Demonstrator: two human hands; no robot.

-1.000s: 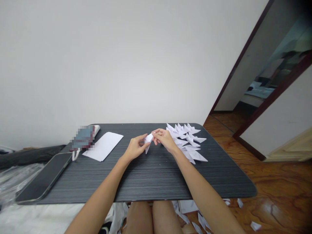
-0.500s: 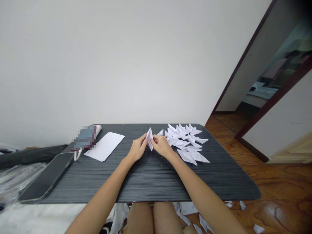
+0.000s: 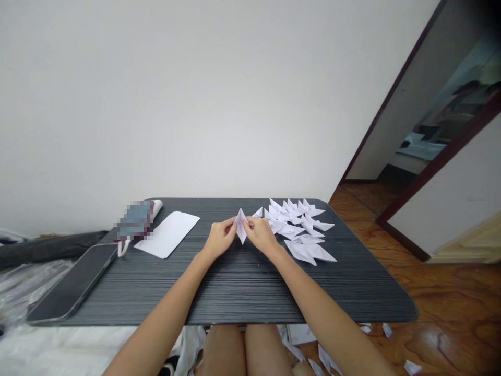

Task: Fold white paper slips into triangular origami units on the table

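Observation:
A small white folded paper piece (image 3: 241, 230), pointed at top and bottom, stands upright over the middle of the dark table (image 3: 242, 292). My left hand (image 3: 219, 238) pinches its left side and my right hand (image 3: 261, 235) pinches its right side, fingers closed on it. Just right of my right hand lies a spread of several similar white folded paper pieces (image 3: 301, 227).
A white sheet of paper (image 3: 167, 233) lies left of my hands, beside a blurred-out object (image 3: 135, 221). A dark phone (image 3: 72, 284) rests at the table's left edge. Paper scraps (image 3: 324, 355) litter the wooden floor under the table's right side.
One second ago the piece lay tilted between my fingertips near the pile. Both hands have drawn slightly left, turned it upright, and now pinch it from both sides.

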